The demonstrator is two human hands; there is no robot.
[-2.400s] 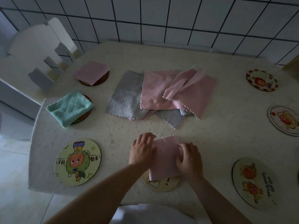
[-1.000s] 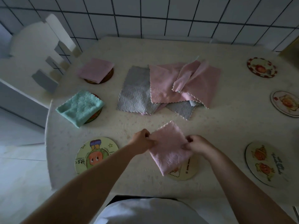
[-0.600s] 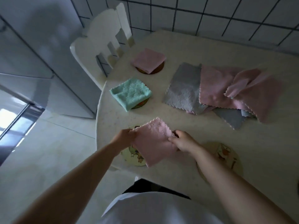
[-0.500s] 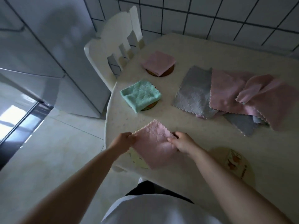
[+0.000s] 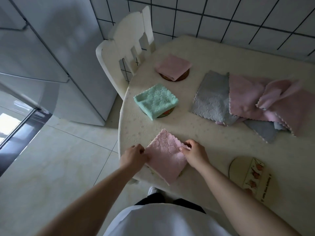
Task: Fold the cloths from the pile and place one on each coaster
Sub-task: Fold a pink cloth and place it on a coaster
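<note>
Fingers (image 5: 185, 147) of the right hand (image 5: 196, 155) are curled over the right corner of the folded pink cloth (image 5: 166, 156), pinching it, while the left hand (image 5: 133, 156) grips the opposite left corner, so the cloth is stretched flat between the two. It lies at the near left edge of the table (image 5: 213, 138), over a coaster (image 5: 150, 142) of which only thin slivers peek out, with one corner of the cloth reaching past the table's edge. To my eye this is soft, light, fluffy stuff: it will sag and unfold if lifted by one corner, so the sensible hold is just what the person has, two opposite corners through all the layers, or else a flat palm on top to slide it. It won't slip much on the table, and nothing about it can break. Beyond, a folded teal cloth (image 5: 156, 100) sits on its own coaster and another folded pink cloth (image 5: 173, 66) on a brown one, both well apart from the hands. The pile (image 5: 247, 101) of grey and pink cloths lies unfolded further right, and a bare printed coaster (image 5: 250, 174) waits near the right forearm.
</note>
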